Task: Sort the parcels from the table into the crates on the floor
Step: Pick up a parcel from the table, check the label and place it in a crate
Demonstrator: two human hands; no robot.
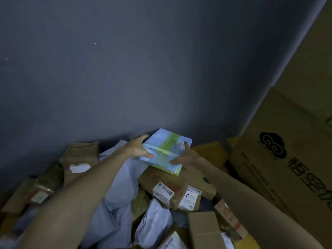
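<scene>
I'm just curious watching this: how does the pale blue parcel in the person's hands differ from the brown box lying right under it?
The pale blue parcel is wrapped in light, glossy material crossed by a greenish tape band; the brown box is plain cardboard. The blue parcel is gripped by the left hand and right hand; the brown box lies unheld in the pile. The box's white label is plainly visible. Both are flat and rectangular.

pale blue parcel point(164, 150) with yellow-green tape band, brown cardboard boxes point(177, 186), grey-blue wall point(125, 69)

Parcel point(165, 151) atop box point(172, 182), carton point(280, 169) right.
</scene>
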